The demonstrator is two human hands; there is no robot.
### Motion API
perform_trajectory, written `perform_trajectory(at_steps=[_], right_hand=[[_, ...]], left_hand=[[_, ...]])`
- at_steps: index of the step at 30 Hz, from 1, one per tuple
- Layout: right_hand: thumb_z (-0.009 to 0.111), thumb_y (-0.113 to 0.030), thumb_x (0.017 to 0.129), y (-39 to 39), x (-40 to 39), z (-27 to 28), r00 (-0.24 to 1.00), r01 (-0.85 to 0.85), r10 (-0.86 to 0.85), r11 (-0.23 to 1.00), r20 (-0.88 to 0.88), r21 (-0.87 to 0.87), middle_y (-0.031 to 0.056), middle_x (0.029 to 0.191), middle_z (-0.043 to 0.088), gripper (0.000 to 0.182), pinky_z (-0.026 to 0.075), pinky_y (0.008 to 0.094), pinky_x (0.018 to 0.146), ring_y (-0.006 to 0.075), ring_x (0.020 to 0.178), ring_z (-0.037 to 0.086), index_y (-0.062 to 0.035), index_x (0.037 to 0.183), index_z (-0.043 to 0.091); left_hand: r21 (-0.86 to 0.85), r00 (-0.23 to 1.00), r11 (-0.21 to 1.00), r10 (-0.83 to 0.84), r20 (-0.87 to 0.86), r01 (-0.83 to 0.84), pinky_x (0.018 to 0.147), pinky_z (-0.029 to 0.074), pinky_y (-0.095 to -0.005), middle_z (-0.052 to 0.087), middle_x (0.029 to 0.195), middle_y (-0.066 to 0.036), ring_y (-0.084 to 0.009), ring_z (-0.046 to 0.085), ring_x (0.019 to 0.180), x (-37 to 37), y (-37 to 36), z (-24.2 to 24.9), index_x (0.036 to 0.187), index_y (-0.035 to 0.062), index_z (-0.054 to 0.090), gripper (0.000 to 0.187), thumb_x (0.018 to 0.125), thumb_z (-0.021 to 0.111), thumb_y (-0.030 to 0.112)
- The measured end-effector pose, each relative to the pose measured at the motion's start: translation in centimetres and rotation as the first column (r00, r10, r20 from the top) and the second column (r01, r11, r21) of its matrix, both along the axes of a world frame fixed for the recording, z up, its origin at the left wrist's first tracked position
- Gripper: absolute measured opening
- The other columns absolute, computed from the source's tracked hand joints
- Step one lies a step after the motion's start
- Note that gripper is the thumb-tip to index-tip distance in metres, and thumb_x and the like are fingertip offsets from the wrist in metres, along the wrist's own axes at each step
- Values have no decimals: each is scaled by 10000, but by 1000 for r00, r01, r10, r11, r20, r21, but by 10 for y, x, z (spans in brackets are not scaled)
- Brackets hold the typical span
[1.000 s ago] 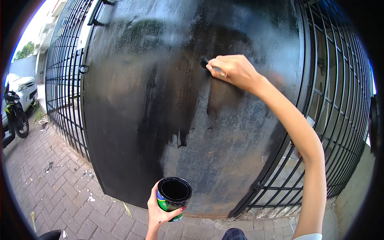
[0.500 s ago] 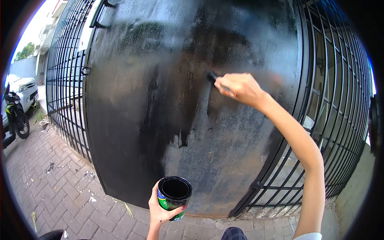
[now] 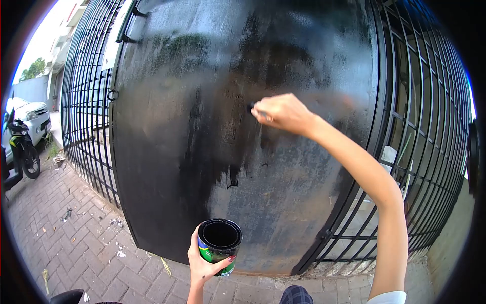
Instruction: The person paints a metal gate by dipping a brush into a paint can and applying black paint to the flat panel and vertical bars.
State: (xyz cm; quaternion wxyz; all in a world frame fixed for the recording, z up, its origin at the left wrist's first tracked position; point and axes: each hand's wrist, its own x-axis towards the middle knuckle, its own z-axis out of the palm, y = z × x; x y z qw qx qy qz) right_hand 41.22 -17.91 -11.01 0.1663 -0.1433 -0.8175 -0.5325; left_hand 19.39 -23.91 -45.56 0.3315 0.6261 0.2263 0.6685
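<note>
My left hand (image 3: 202,261) is wrapped around an open paint can (image 3: 220,246) with a green and blue label, held upright low in front of me. Dark paint coats its rim and inside. Out ahead, my right hand (image 3: 284,114) grips a paintbrush (image 3: 250,107); only its dark end shows past my fingers, at the surface of a large metal gate panel (image 3: 273,213). Wet-looking black paint covers the panel's upper part and left side. The lower right part is greyer and patchy, with brownish marks. My hand hides most of the brush.
Barred fence sections stand left (image 3: 88,96) and right (image 3: 430,111) of the panel. Brick paving (image 3: 101,253) runs along the bottom, with scattered debris. A motorcycle (image 3: 23,149) and a white car (image 3: 33,119) are parked at the far left.
My right hand has moved left and slightly down across the panel with the paintbrush. The grey streak below the brush now looks darker. My left hand still holds the can in nearly the same place.
</note>
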Motion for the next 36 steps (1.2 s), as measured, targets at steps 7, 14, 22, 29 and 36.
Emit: perform_trajectory(at_steps=[7, 14, 22, 29, 36], right_hand=[[655, -258, 804, 36, -23, -8, 994, 22, -21, 1000, 110, -5, 32, 651, 563, 227, 508, 332, 501, 207, 609, 632, -89, 747, 515], [655, -131, 763, 14, -21, -140, 994, 9, 51, 852, 100, -523, 10, 673, 541, 117, 490, 317, 528, 176, 622, 603, -114, 789, 542], [667, -233, 806, -13, 12, -11, 995, 90, -85, 990, -46, 105, 11, 624, 528, 218, 496, 295, 484, 161, 589, 611, -96, 728, 515], [621, -270, 831, -16, 21, -105, 957, 191, -74, 889, 281, -417, 44, 677, 552, 213, 512, 350, 561, 215, 646, 627, -81, 815, 522], [628, -175, 784, -18, 17, 27, 992, 106, -104, 994, 71, -37, 30, 681, 573, 101, 505, 340, 524, 207, 634, 630, -118, 782, 544]], left_hand=[[-7, 1000, 1000, -7, 2, 7, 954, 455, -366, 621, 1116, -126, -234, 602, 1056, 4, 0, -1, 1287, -12, 428, 946, 510, 882, 281], [7, 1000, 1000, 8, -23, -8, 949, 472, -364, 626, 1129, -134, -240, 613, 1058, -5, 2, -5, 1315, 3, 413, 969, 518, 894, 273], [-16, 999, 1000, -18, -27, 18, 962, 464, -367, 623, 1134, -130, -235, 606, 1068, -8, 4, -8, 1307, 11, 419, 954, 520, 892, 271], [-1, 999, 999, -48, -23, 48, 965, 463, -369, 620, 1141, -132, -236, 604, 1074, -1, 2, -8, 1306, 10, 419, 958, 518, 895, 276], [5, 999, 999, -47, -28, 47, 960, 468, -369, 623, 1136, -131, -238, 609, 1067, 4, 1, -7, 1305, 8, 419, 961, 515, 898, 275]])
